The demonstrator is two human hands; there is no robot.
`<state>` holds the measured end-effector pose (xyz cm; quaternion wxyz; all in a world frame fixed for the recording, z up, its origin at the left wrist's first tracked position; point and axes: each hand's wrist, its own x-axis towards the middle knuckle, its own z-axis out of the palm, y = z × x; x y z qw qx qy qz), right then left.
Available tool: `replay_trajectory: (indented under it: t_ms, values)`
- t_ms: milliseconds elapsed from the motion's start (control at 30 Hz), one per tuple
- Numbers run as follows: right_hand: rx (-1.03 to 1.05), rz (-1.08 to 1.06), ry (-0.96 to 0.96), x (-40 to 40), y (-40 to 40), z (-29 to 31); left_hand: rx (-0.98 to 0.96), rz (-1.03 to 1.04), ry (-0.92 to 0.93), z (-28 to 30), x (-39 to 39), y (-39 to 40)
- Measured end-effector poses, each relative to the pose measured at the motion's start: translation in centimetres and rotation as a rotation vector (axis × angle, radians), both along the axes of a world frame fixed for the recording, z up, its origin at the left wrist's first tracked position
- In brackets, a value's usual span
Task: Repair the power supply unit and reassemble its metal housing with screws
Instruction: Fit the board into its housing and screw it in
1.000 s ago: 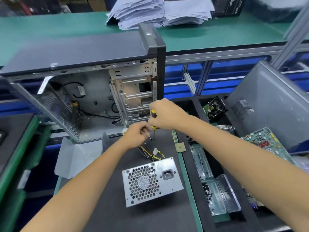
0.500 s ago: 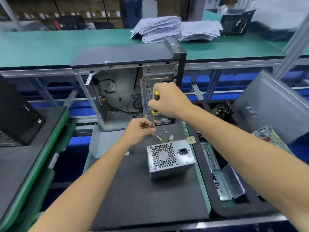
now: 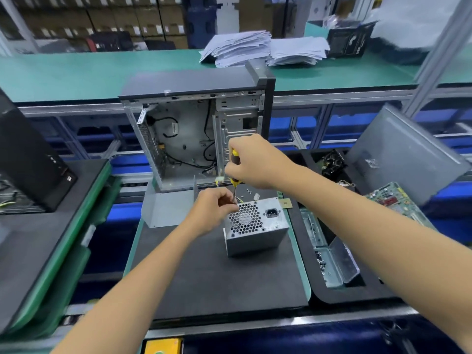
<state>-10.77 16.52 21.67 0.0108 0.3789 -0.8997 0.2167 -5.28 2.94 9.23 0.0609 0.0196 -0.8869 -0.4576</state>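
The power supply unit [image 3: 255,224] stands on the black mat of the bench [image 3: 217,277], just near the open computer case [image 3: 199,134]. The right hand [image 3: 251,162] grips the yellow-handled screwdriver [image 3: 234,166] upright; the left hand [image 3: 214,209] pinches at its tip, at the housing's far-left corner. The step appears to be screw seating; next, the tip must stay square while turning.

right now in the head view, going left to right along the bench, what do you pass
black panel → open computer case → power supply unit → clear screw box → circuit board → grey side panel
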Motion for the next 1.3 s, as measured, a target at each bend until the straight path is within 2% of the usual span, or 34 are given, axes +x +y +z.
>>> replay_trajectory:
  t_ms: [133,300,433,700,933,1300]
  values:
    - [0.181,0.091,-0.002,0.0,1.5,0.3,-0.072,-0.045,-0.027,-1.0,0.3,2.5]
    - [0.285,0.162,-0.026,0.5,3.6,-0.5,-0.136,-0.112,-0.037,-1.7,0.2,5.2]
    - [0.317,0.211,-0.030,0.7,5.0,-1.1,-0.156,-0.131,-0.077,-2.3,0.0,6.4]
    - [0.327,0.275,-0.028,0.4,5.8,-1.3,-0.147,-0.132,0.017,-2.4,0.1,6.3]
    - [0.370,0.352,0.006,0.3,6.1,-0.8,-0.130,-0.178,-0.003,-2.5,0.0,5.5]
    - [0.416,0.369,0.023,-0.2,6.1,-0.4,-0.157,-0.168,-0.012,-3.0,-0.2,5.4]
